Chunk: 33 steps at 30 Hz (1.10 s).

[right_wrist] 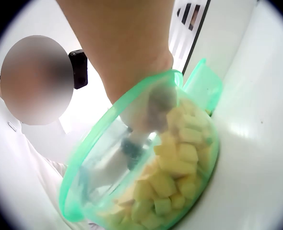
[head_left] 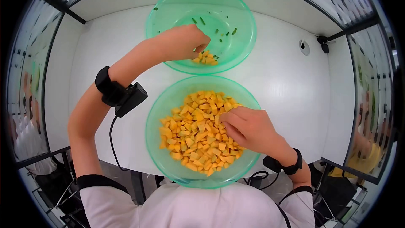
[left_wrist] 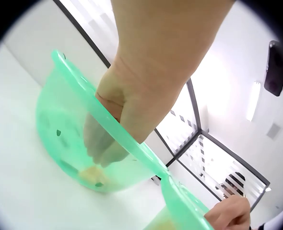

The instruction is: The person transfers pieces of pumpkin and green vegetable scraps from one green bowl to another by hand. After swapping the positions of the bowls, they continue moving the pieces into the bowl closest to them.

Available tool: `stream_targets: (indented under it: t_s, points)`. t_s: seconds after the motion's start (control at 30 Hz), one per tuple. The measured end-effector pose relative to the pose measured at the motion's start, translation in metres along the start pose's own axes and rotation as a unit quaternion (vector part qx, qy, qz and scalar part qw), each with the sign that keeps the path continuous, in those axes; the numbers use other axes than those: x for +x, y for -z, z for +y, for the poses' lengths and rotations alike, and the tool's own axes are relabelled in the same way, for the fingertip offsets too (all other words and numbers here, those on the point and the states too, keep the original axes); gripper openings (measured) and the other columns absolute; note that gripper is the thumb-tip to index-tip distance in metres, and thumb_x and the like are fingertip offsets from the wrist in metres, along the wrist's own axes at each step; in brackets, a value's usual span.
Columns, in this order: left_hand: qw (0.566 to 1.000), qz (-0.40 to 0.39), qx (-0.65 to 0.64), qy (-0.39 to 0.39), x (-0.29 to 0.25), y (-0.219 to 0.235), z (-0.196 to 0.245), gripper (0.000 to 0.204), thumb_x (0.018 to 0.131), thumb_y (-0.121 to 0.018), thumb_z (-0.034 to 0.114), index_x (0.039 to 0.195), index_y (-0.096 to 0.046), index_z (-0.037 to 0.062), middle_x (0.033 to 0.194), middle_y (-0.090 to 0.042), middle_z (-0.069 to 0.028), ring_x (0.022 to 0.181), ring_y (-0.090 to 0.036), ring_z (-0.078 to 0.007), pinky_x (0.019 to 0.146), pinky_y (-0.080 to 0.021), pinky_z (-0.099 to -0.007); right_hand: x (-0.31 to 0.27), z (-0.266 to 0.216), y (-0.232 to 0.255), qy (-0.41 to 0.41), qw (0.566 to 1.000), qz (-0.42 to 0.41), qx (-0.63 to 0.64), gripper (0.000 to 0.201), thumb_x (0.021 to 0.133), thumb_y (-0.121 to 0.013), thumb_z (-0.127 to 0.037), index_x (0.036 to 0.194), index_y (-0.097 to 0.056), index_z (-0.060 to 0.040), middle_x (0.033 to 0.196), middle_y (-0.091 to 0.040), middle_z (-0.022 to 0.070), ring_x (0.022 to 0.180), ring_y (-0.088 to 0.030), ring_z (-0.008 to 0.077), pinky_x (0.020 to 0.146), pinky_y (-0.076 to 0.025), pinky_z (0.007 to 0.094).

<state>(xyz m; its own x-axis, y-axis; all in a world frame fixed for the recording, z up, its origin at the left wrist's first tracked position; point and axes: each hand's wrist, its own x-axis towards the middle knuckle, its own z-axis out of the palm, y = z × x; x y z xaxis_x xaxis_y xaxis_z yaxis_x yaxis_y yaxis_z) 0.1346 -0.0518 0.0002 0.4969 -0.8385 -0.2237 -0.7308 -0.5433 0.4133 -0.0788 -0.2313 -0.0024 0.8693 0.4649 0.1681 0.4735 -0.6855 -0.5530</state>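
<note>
Two translucent green plastic bowls stand one behind the other on a white table. The near bowl (head_left: pixel 162 101) holds a broad heap of yellow-orange diced pieces (head_left: pixel 198 131), some with greenish sides. My right hand (head_left: pixel 251 128) is over the heap's right side, fingers bent down and fingertips at the pieces. Inside the far bowl (head_left: pixel 242 17) my left hand (head_left: pixel 185 42) reaches low, fingers curled, fingertips right at a small cluster of the same diced pieces (head_left: pixel 206 59). Through the bowl wall, a blurred yellow patch (left_wrist: pixel 93 173) shows under those fingertips. I cannot tell whether either hand grips a piece.
Small dark green bits (head_left: pixel 202 21) are scattered over the far bowl's bottom and wall. White panels enclose the table (head_left: pixel 291 97) at the back and sides. A round cable hole (head_left: pixel 304 47) is at the right. A black cable (head_left: pixel 112 143) hangs from the left wrist camera.
</note>
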Motion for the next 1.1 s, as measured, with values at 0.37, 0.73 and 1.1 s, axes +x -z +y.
stream_targets:
  t_s: [0.37,0.73,1.1]
  points:
    - [0.999,-0.021,0.048,-0.015,0.001,-0.011,-0.005,0.013,0.077,-0.067,0.009,0.086,-0.058,0.0059,0.085,-0.063,-0.0081,0.082,-0.06,-0.0281,0.067,-0.047,-0.0397,0.043,-0.021,0.072,-0.029,0.989,-0.073,0.123,0.011,0.083,-0.059,-0.005,0.094,-0.061,-0.0039,0.083,-0.061,0.0084,0.066,-0.061,0.0243,0.059,-0.05,0.0334]
    - [0.98,0.073,-0.159,-0.095,-0.054,0.029,0.008,0.017,0.074,-0.069,0.008,0.087,-0.059,0.004,0.08,-0.063,-0.0053,0.073,-0.061,-0.0205,0.065,-0.05,-0.0322,0.142,0.08,0.043,-0.082,0.987,-0.136,0.006,0.01,0.078,-0.063,-0.005,0.085,-0.063,0.0005,0.072,-0.064,0.0108,0.067,-0.064,0.0205,0.064,-0.051,0.03]
    - [0.986,0.085,-0.123,-0.076,-0.053,0.012,0.017,0.012,0.081,-0.07,0.014,0.087,-0.061,0.0081,0.081,-0.062,-0.0052,0.074,-0.061,-0.0226,0.063,-0.049,-0.0348,0.153,0.088,0.012,-0.106,0.97,-0.21,-0.059,0.02,0.068,-0.074,-0.007,0.084,-0.063,-0.0029,0.08,-0.066,0.0089,0.071,-0.063,0.0226,0.065,-0.05,0.0342]
